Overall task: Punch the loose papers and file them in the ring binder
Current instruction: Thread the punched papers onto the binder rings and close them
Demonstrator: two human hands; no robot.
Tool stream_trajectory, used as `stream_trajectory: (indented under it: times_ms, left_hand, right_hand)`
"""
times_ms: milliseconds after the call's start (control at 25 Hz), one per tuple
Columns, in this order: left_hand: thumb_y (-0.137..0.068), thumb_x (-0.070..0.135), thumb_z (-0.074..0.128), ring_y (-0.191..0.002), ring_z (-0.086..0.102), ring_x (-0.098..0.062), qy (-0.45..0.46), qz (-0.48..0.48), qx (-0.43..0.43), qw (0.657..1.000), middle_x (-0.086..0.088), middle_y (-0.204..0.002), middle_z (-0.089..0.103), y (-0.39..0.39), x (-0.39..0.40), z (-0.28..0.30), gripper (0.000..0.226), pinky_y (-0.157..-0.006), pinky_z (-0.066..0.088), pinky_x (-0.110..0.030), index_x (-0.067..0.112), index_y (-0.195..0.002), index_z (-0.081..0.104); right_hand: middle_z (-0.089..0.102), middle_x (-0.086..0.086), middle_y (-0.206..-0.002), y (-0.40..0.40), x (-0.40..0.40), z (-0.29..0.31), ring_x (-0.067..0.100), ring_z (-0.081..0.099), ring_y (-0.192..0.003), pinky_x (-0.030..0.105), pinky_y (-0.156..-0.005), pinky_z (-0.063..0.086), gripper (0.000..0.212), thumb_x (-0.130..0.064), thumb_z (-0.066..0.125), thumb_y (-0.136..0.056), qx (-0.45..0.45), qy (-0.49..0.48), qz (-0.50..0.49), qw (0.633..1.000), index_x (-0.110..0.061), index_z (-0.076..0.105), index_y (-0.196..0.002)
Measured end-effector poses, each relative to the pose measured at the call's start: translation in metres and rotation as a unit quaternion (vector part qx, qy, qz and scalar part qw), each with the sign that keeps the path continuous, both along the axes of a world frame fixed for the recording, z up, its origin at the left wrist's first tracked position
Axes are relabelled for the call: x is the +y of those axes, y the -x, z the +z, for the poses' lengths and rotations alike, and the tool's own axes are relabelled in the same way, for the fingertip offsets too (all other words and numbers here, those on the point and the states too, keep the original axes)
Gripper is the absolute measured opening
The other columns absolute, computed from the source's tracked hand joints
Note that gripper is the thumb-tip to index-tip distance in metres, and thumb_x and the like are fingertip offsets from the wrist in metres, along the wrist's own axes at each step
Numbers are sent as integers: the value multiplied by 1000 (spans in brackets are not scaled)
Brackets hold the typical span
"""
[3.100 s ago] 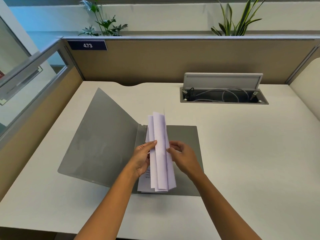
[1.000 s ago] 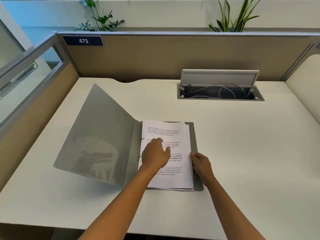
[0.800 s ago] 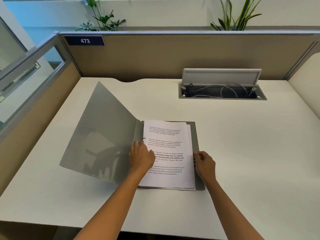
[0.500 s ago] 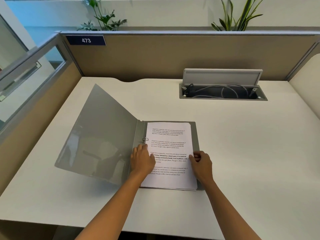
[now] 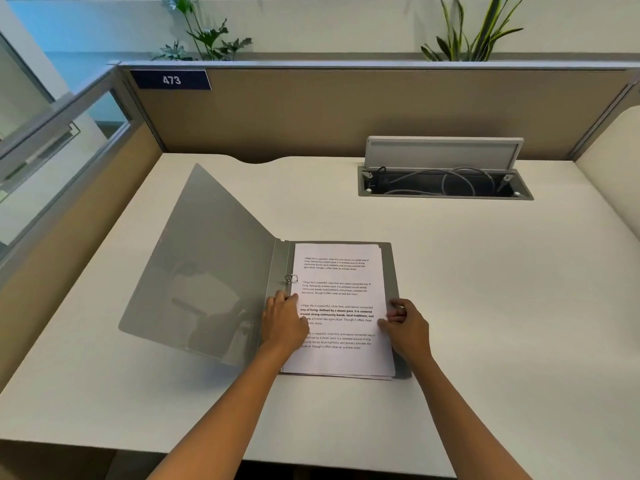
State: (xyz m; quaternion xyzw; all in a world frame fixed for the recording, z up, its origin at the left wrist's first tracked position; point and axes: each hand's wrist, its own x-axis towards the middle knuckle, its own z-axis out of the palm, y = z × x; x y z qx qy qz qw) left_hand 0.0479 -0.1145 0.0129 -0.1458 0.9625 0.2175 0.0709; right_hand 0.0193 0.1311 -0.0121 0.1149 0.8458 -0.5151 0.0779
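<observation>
Centrally on the white desk (image 5: pixel 485 289): grey ring binder (image 5: pixel 214 268) open, front cover raised at a tilt to the left, stack of printed papers (image 5: pixel 341 296) flat on the back cover with the left edge against a metal ring (image 5: pixel 290 278). Left hand (image 5: pixel 284 325) laid over the papers' left edge just below the ring, fingers together and fairly straight, pressing down; right hand (image 5: pixel 407 329) at the right edge of the stack, fingers curled and pinching that edge. Further back: open cable tray (image 5: pixel 446 183) with lid up, partition (image 5: pixel 346 109) bearing a "473" plate (image 5: pixel 171 80), plants (image 5: pixel 207 39) behind.
</observation>
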Motion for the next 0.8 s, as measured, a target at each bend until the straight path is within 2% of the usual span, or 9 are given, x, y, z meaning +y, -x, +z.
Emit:
stream_trajectory:
  times_ms: [80,160,200,280,320,400,520,640,800]
  left_hand:
    - [-90,21,60,-122,45,-26,-15,-1,11,1000,-6,-133,51,-1,1,1,49,-102,42,-36,13,-138,52]
    - [-88,29,65,-127,42,-27,-26,2,4,1000,-6,-140,47,-3,2,4,59,-105,40,-38,15,-142,47]
    - [-85,40,68,-134,35,-27,-15,-2,-13,1000,-5,-147,40,-4,3,5,73,-109,35,-41,18,-147,40]
    - [-70,65,72,-151,5,-29,-2,-43,-51,998,0,-163,13,-8,6,6,109,-120,11,-50,25,-156,19]
    - [-62,72,73,-152,-12,-26,-10,-88,-63,994,5,-166,0,-11,7,5,122,-120,-2,-53,28,-158,11]
    - [-53,75,77,-147,-32,-19,-13,-204,-70,976,8,-166,-14,-19,9,-1,135,-119,-17,-55,34,-158,3]
    - [-53,74,77,-143,-39,-16,37,-311,-41,949,9,-165,-18,-28,9,-7,135,-115,-24,-56,38,-157,-1]
    - [-58,70,75,-147,-32,-14,54,-351,10,935,10,-166,-12,-26,12,-5,124,-116,-23,-56,40,-156,5]
    - [-66,62,73,-152,-18,-12,54,-381,61,921,11,-167,6,-23,17,-2,105,-119,-17,-54,38,-153,19]
  right_hand:
    - [69,1,-96,1,3,-1,10,64,-83,23,-82,53,33,-8,76,-80,-9,4,-6,1000,-11,67,-112]
    - [71,2,-100,1,3,-3,11,65,-85,18,-78,48,26,-14,75,-83,-11,-4,-16,1000,-11,71,-108]
    - [72,2,-101,1,3,-4,9,64,-84,15,-75,45,22,-16,74,-85,-8,-9,-21,1000,-12,72,-107]
    - [72,1,-99,1,1,-4,5,63,-82,14,-74,46,18,-18,71,-88,4,-12,-28,1000,-12,72,-104]
    - [72,2,-98,1,1,-4,7,63,-81,17,-77,48,17,-18,71,-88,9,-11,-31,999,-12,71,-103]
    - [71,3,-97,1,-1,-5,13,65,-84,22,-79,50,19,-17,72,-87,9,-10,-32,999,-11,68,-104]
    - [69,3,-98,2,-2,-6,18,65,-88,18,-74,45,24,-18,74,-85,7,-7,-26,1000,-11,65,-106]
    - [67,2,-99,2,-1,-6,18,65,-89,20,-78,46,27,-19,75,-85,7,-14,-21,1000,-12,63,-109]
    - [67,2,-97,2,0,-5,19,65,-88,26,-83,50,26,-18,74,-85,7,-9,-28,1000,-12,64,-108]
